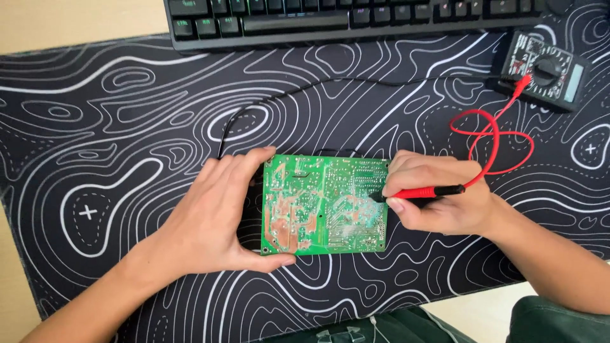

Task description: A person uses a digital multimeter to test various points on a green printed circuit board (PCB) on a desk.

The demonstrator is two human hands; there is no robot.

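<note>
Green circuit board (325,204) lies solder-side up on the black line-patterned mat (127,114), its copper traces blotchy. The left hand (219,213) clasps its left edge, fingers curled around — the right hand (438,194) pinches a red probe (422,191), tip on the board. A black lead's end hides beneath the left hand.

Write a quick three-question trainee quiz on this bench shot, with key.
1. True or false: the red probe tip touches the green circuit board.
2. Which hand grips the board's edge? A) left B) right
3. Fill in: the red wire runs to the ____ by the keyboard.

Key:
1. True.
2. A: the left hand clasps it; the right hand holds the probe.
3. Meter, on the black patterned mat.
</note>
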